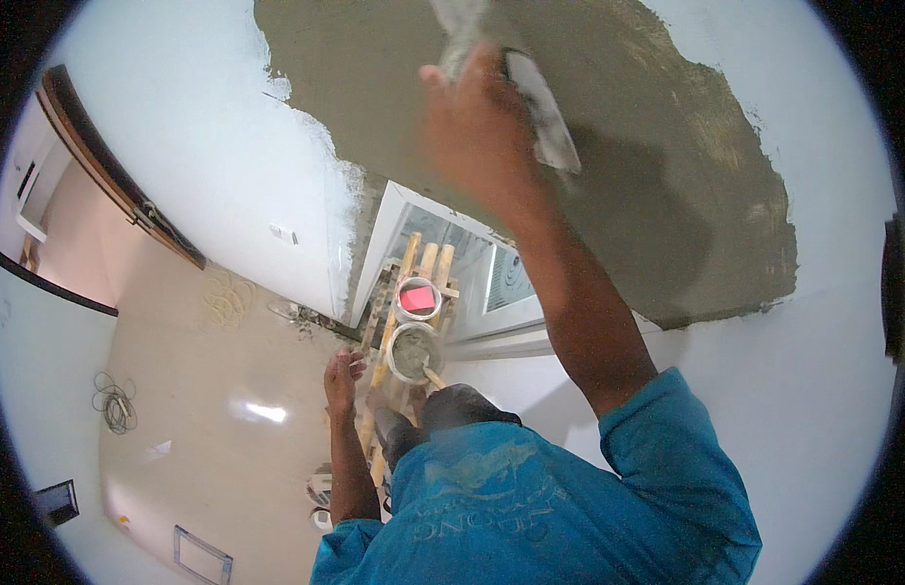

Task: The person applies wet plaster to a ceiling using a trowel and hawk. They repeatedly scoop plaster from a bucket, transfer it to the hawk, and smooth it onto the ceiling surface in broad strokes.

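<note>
My right hand (477, 117) is raised against the wall, wrapped round the handle of a metal plastering trowel (550, 122), whose flat blade is on or close over a patch of wet grey plaster (687, 175). A pale grey, blurred piece (457, 24) shows above my fingers; I cannot make out what it is. My left hand (342, 373) hangs low, fingers apart and slightly curled, empty, beside a wooden scaffold (379, 363). On it stand a bucket of grey mix (411, 351) with a wooden-handled tool in it and a white bucket (418, 297) holding something pink.
A white-framed window (384, 219) is below the plaster. A doorway with a dark wooden frame (131, 200) is at the left. Coiled cables (116, 409) and a hose (228, 297) lie on the beige floor (179, 458), near a small metal frame (201, 556).
</note>
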